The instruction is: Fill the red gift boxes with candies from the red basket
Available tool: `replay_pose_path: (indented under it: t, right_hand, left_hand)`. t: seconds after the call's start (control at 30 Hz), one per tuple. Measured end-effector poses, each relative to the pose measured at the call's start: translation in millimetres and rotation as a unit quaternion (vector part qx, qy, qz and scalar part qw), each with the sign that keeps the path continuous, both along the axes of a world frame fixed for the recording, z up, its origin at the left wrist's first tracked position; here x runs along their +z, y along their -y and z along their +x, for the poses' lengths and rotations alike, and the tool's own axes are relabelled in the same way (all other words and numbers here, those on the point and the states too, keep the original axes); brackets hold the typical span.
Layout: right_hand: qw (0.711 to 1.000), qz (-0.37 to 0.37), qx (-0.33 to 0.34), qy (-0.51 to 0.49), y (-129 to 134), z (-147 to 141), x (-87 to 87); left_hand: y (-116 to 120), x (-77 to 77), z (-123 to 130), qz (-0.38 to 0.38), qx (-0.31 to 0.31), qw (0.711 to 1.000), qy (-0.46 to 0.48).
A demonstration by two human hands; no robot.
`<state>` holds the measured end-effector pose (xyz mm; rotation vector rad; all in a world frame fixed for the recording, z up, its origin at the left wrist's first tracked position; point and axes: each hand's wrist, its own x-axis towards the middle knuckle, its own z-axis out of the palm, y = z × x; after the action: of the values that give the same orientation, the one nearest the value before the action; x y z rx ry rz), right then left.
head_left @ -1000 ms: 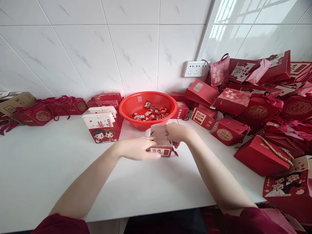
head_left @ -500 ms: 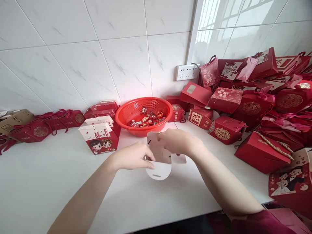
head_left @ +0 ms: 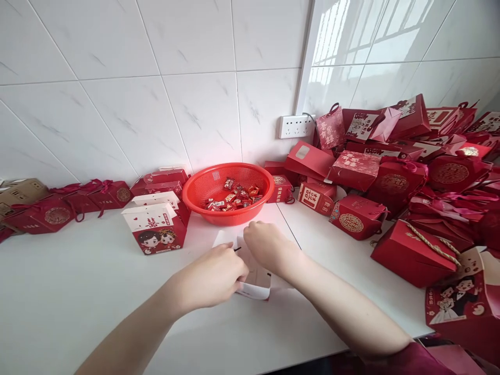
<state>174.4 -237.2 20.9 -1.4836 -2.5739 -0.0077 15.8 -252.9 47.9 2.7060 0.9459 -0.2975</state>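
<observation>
A partly folded paper gift box (head_left: 255, 272) lies on the white table with its pale inside up and a strip of red showing at its near edge. My left hand (head_left: 216, 275) is closed on the near left side of this box, fingertips curled over its edge. Around the far right part of the same box my right hand (head_left: 269, 247) is closed, its fingertips largely hidden behind the knuckles. Just beyond the hands stands a red plastic basket (head_left: 191, 195) holding wrapped candies (head_left: 234, 196).
Left of the basket stands an open red-and-white box (head_left: 158, 229) with cartoon figures. Ribboned red boxes (head_left: 57, 213) line the left wall. A tall heap of red gift boxes (head_left: 394, 179) fills the right side. A power strip (head_left: 297, 126) is on the tiled wall.
The box has tipped lower and its white rounded near flap has folded down out of sight. Both hands have shifted slightly toward me, and the left has turned knuckles up.
</observation>
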Motion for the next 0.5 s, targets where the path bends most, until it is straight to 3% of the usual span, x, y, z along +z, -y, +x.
replay_pose_path:
  t: [0.27,0.4,0.5]
  right_hand:
    - [0.993,-0.099,0.058,0.022,-36.2,14.7,-2.1]
    - [0.994,-0.075,0.061,-0.043,-52.9,15.6,-5.2]
    - [0.992,-0.038,0.051,-0.106,-64.4,19.6,4.5]
  left_hand:
    - [-6.3,0.1,-0.9,-0.081,0.058,0.995,0.0]
    - [-22.4,0.1,-8.9,-0.061,0.088,0.994,0.008]
    - [-29.4,1.0,-15.9,-0.04,0.104,0.993,0.026]
